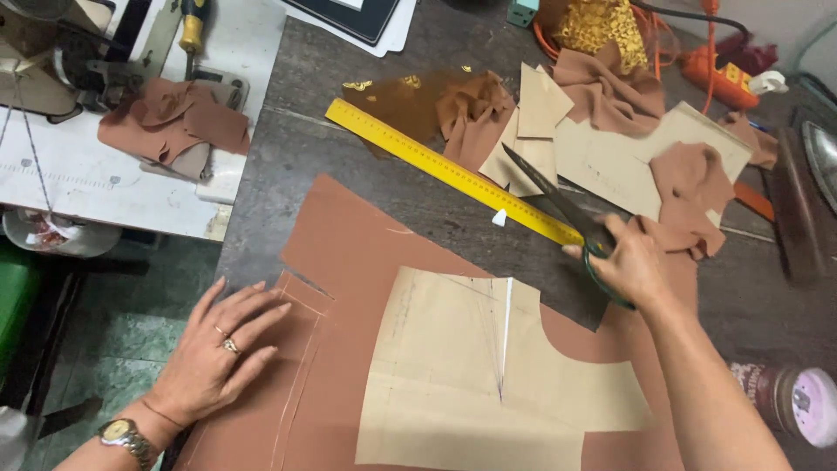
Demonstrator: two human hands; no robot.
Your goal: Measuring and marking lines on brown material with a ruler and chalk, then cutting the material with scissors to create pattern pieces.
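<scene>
Brown cloth [349, 262] lay flat on the grey table [349, 148], a tan paper pattern [453, 366] on top of it. Left hand [218, 349] pressed open, fingers spread, on the cloth's left edge (chalk lines beside it). Right hand [628, 262] gripped scissors [558, 205], blades slightly parted, over the yellow ruler [436, 166].

Your dark grey stone-topped desk [349, 148] carries: one large sheet of rust-brown fabric [349, 262] at the near edge; one long yellow metal ruler [436, 166] lying diagonally; a heap of matching brown fabric scraps [610, 96] with beige paper pattern pieces [610, 157] at your far right; one small white chalk wedge [499, 217] just beside the ruler; one pink-lidded round tin [798, 401] on its side, near right.
</scene>
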